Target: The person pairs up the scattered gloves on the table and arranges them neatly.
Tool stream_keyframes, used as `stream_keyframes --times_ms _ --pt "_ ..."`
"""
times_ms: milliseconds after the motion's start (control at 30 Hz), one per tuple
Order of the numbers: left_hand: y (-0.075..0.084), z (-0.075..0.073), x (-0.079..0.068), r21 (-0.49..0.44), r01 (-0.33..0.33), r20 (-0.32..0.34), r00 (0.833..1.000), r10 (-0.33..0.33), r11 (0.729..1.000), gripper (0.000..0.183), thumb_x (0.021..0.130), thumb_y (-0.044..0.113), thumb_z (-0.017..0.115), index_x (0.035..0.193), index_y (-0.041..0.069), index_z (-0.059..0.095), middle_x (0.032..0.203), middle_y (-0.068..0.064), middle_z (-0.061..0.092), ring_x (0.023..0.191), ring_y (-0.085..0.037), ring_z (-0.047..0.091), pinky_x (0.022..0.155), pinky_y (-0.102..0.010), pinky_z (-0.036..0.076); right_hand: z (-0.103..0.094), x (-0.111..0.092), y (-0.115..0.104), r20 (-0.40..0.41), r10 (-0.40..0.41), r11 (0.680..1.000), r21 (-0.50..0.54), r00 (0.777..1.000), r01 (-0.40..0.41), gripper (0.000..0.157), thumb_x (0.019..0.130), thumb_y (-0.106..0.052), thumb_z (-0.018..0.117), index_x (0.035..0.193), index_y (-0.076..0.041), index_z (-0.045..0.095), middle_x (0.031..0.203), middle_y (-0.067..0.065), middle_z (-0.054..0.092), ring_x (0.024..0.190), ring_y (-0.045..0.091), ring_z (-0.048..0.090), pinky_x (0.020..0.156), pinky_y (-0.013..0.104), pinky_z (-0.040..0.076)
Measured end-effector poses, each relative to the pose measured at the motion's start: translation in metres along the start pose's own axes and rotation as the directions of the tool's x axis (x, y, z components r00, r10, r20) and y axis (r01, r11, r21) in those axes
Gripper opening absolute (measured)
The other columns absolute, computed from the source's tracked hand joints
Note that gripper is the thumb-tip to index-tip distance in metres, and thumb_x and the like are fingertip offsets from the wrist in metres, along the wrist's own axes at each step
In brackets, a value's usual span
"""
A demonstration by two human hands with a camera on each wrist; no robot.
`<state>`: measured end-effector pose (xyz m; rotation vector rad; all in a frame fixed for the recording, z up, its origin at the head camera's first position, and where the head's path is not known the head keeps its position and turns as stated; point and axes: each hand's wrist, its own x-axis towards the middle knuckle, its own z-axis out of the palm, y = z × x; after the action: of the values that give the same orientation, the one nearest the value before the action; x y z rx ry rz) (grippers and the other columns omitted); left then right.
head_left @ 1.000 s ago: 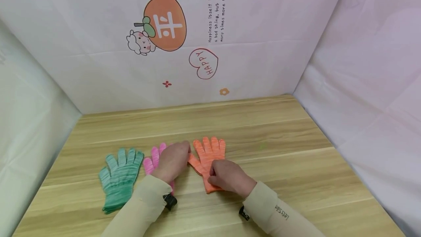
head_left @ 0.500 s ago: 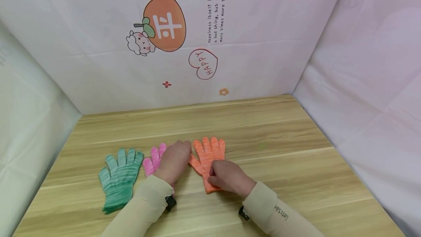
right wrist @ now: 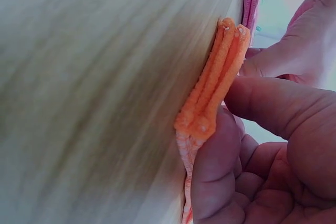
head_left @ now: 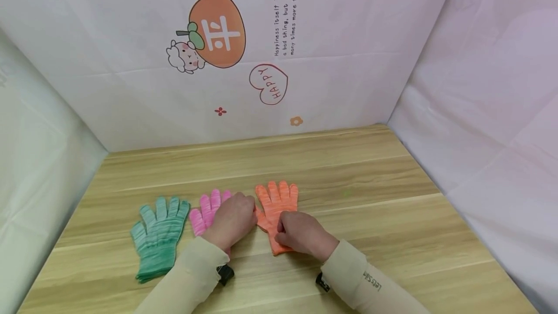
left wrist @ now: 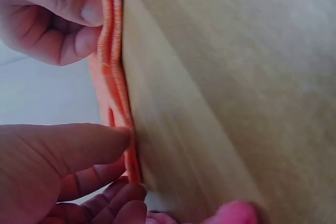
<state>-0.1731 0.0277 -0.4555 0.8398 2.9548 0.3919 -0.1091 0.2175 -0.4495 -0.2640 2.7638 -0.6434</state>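
An orange knit glove (head_left: 279, 205) lies flat with its fingers pointing away from me. My left hand (head_left: 235, 217) pinches its thumb part from the left; in the left wrist view, my thumb lies against the orange edge with curled fingers below. My right hand (head_left: 305, 234) has its fingers curled at the lower right of the glove. The right wrist view shows thumb and forefinger gripping the folded cuff (right wrist: 212, 82). Left of it lies a pink glove (head_left: 209, 210), partly hidden beneath my left hand and wrist.
A green glove (head_left: 161, 236) lies at the left, close beside the pink one. The wood-grain table (head_left: 370, 183) meets a printed white cloth (head_left: 340, 86) at the back, with white cloth (head_left: 488, 110) on both sides.
My left hand has shifted slightly right and toward me, covering more of the orange glove's thumb and uncovering more pink fingers. My right hand and the green glove have stayed put.
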Motion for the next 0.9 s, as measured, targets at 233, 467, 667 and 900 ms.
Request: stream_keyframes --times_ms 233,467,667,900 --pt "0.0027 -0.0039 -0.0004 0.002 0.025 0.060 0.998 -0.025 1.000 0.020 0.093 0.020 0.072 0.078 0.011 0.064 0.077 -0.004 0.059 0.070 -0.019 0.053 0.065 -0.038 0.049 -0.0006 -0.0012 0.0011 -0.007 -0.007 1.000 0.008 1.000 0.007 0.011 0.091 -0.012 0.070 0.086 -0.016 0.061 0.075 -0.004 0.056 0.064 0.014 0.050 0.062 0.030 0.042" --pt "0.0095 -0.0006 -0.0030 0.019 0.091 0.062 0.994 -0.092 0.996 0.029 0.090 0.030 0.077 0.079 0.010 0.059 0.079 -0.005 0.056 0.072 -0.019 0.051 0.057 -0.035 0.047 -0.0005 -0.0004 0.0013 -0.014 -0.026 1.000 0.000 1.000 0.026 0.010 0.090 -0.012 0.070 0.085 -0.016 0.062 0.075 -0.005 0.057 0.065 0.013 0.050 0.063 0.030 0.043" --pt "0.0058 -0.0059 -0.0039 -0.005 0.067 0.104 0.992 -0.066 0.998 0.028 0.086 0.027 0.082 0.081 0.011 0.060 0.085 -0.006 0.058 0.075 -0.019 0.051 0.056 -0.037 0.046 0.0001 -0.0002 0.0008 -0.007 -0.006 1.000 0.011 1.000 0.006 0.011 0.090 -0.012 0.070 0.085 -0.016 0.061 0.075 -0.004 0.056 0.065 0.014 0.050 0.062 0.030 0.042" --pt "0.0039 -0.0087 -0.0042 -0.035 0.065 0.123 0.991 -0.060 0.997 0.028 0.090 0.028 0.077 0.076 0.013 0.058 0.078 -0.003 0.055 0.068 -0.018 0.050 0.053 -0.033 0.043 -0.0004 -0.0007 0.0002 0.002 -0.004 1.000 0.011 1.000 0.004 0.012 0.092 -0.013 0.070 0.086 -0.016 0.060 0.075 -0.004 0.057 0.064 0.014 0.050 0.062 0.030 0.042"
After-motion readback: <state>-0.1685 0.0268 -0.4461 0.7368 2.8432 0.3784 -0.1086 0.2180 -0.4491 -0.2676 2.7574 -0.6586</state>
